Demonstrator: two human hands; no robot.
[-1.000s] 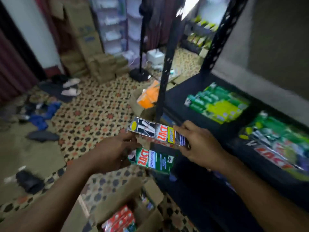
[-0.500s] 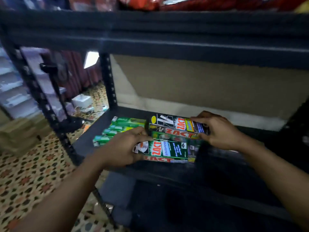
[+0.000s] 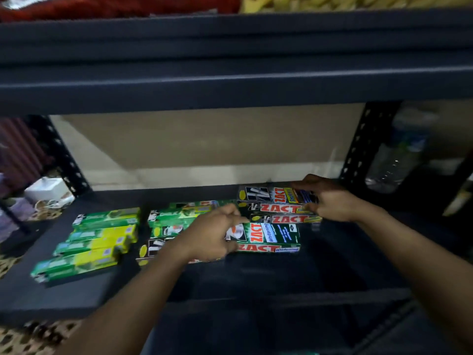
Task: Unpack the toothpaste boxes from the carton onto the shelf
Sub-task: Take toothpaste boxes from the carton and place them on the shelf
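Head view into a dark metal rack. The left hand curls its fingers round the left end of the green Whitening box, which lies flat and lengthwise, left to right, near the middle of the shelf board, with its printed face upward. The right hand pinches the right end of the black box between thumb and fingers. This box is the topmost and farthest of a stepped stack at the far right of the board. Two lower black boxes show their red-lettered sides beneath it and nearer the viewer. The green Whitening box lies just beside the near side of this stack. Whether they touch cannot be told. Left of the stack is a row of green boxes, partly hidden by the left hand, and the end of another black carton face shows beside the left wrist. Farther left, across a gap, green-and-yellow boxes lie side by side at a slant. The upper shelf beam carries blurred red packets and yellow packets. A clear bottle stands beyond the right perforated upright. Patterned floor shows at the near left.
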